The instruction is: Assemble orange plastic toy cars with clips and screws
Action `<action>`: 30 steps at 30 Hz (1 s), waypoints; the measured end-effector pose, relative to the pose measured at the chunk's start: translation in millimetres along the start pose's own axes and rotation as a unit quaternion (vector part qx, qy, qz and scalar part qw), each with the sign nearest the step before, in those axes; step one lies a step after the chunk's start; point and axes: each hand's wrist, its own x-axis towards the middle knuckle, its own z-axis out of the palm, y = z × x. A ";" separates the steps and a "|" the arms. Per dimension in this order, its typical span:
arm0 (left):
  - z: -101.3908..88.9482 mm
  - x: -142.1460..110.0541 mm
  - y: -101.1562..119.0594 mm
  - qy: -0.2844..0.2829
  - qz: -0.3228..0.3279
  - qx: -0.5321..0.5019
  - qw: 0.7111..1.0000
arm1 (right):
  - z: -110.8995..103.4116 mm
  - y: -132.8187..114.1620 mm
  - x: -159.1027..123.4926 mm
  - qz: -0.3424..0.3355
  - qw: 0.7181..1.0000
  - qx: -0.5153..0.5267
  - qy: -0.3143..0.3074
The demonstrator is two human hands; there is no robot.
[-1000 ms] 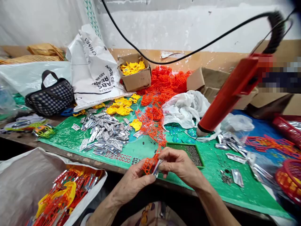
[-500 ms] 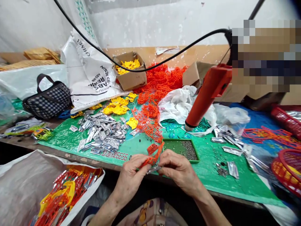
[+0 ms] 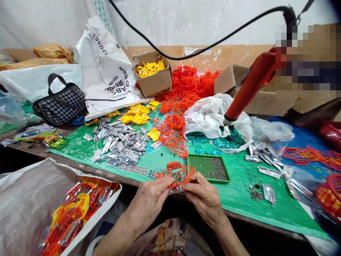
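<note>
"Pinching with both hands, and it's delicate stuff! From the head view, my left hand has thumb and fingers nearly closed on the near left edge of an orange openwork piece."

"And the right?"

"My right hand is drawn in just as tight, fingertips on the other end. A silvery piece peeks out just below the orange, between my hands; which fingers grip it, I can't tell."

"Where's all this happening?"

"Right at the near edge of the surface, over its green cover! Just beyond my right hand, a green tray carries small dark parts, bunched toward its right side."

"What's out to the left?"

"A big spread of silvery packets, yellow pieces behind them, and near the edge, an open sack with orange, yellow and silvery pieces inside!"

"And farther back?"

"An orange heap, beside a cardboard box of yellow pieces. To the right, a red tool slants tip-down, near a white plastic bag!"
</note>
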 end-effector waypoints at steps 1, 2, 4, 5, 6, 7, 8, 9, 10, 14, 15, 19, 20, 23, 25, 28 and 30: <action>2.6 -0.1 0.7 0.001 -0.002 -0.021 1.000 | 0.5 0.3 -1.7 -0.013 1.000 -0.008 0.006; 4.6 0.1 2.0 0.001 -0.007 -0.046 0.999 | 0.6 0.1 -3.3 -0.024 1.000 -0.016 0.011; 7.0 0.8 5.3 -0.002 -0.025 -0.099 0.995 | -0.1 -1.0 -6.0 -0.037 0.998 -0.040 0.020; 7.5 1.3 6.6 -0.008 -0.037 -0.120 0.992 | -0.8 -1.7 -7.1 -0.040 0.997 -0.056 0.026; 7.7 1.8 7.2 -0.010 -0.047 -0.138 0.989 | -1.6 -2.4 -7.8 -0.042 0.996 -0.078 0.030; 7.9 2.3 7.1 -0.009 -0.059 -0.154 0.986 | -2.5 -3.0 -8.3 -0.044 0.993 -0.103 0.031; 8.2 2.7 6.1 -0.003 -0.072 -0.169 0.983 | -3.4 -3.5 -8.5 -0.047 0.990 -0.129 0.028; 8.8 3.1 4.4 0.007 -0.087 -0.183 0.979 | -4.1 -3.9 -8.6 -0.052 0.986 -0.157 0.023; 9.5 3.5 2.2 0.024 -0.102 -0.195 0.975 | -4.5 -4.2 -8.4 -0.058 0.981 -0.183 0.018; 14.3 3.8 -5.7 0.087 -0.133 -0.215 0.964 | -4.0 -4.4 -8.2 -0.083 0.971 -0.225 0.014; 15.4 3.5 -6.8 0.094 -0.132 -0.211 0.964 | -3.5 -4.3 -8.2 -0.084 0.970 -0.228 0.017; 17.4 2.0 -9.1 0.111 -0.099 -0.176 0.973 | -2.0 -4.6 -8.5 -0.079 0.965 -0.248 0.028; 17.1 1.7 -9.4 0.117 -0.085 -0.161 0.976 | -1.6 -5.1 -8.6 -0.079 0.965 -0.250 0.031; 15.3 1.8 -8.7 0.126 -0.032 -0.132 0.983 | 0.8 -7.8 -9.4 -0.075 0.964 -0.252 0.037; 14.3 2.4 -6.9 0.124 -0.004 -0.137 0.983 | 2.8 -10.4 -10.6 -0.070 0.965 -0.252 0.035; 14.1 2.7 -3.8 0.110 0.008 -0.143 0.984 | 4.8 -14.3 -12.9 -0.055 0.961 -0.270 0.024; 14.5 2.1 -3.1 0.093 0.009 -0.140 0.986 | 4.9 -16.5 -13.8 -0.051 0.956 -0.288 0.033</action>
